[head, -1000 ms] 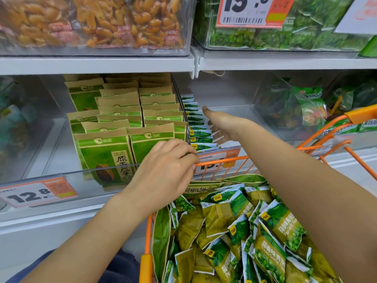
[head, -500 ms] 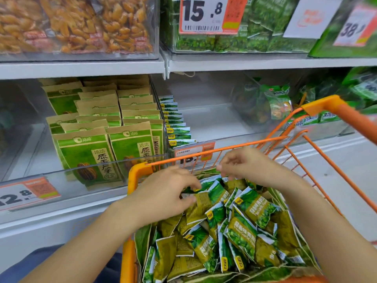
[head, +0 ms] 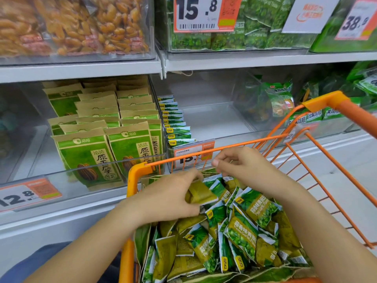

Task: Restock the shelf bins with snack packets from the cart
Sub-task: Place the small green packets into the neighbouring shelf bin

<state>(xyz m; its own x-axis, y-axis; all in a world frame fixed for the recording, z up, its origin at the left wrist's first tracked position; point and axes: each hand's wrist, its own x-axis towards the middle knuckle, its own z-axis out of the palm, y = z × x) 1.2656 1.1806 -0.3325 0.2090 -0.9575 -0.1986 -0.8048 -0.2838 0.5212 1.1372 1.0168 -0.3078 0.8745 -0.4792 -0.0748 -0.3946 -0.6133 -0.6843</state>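
Head view. Both hands are working over the orange cart (head: 138, 172), which is standing just in front of the shelf and holding a heap of green snack packets (head: 240, 233). The left hand (head: 169, 199) is gripping one olive-green packet (head: 201, 194) at the top of the heap, its fingers (head: 191, 176) curling over the packet's upper edge. The right hand (head: 242, 166) is hovering just behind the cart's front rail with its fingers bent and thumb meeting forefinger; whether it is pinching anything cannot be told. In the clear shelf bin (head: 214, 121) behind the rail, a single row of matching packets (head: 175, 123) is standing upright against the left wall. The neighbouring bin to the left is holding kraft-and-green seed bags (head: 87, 156).
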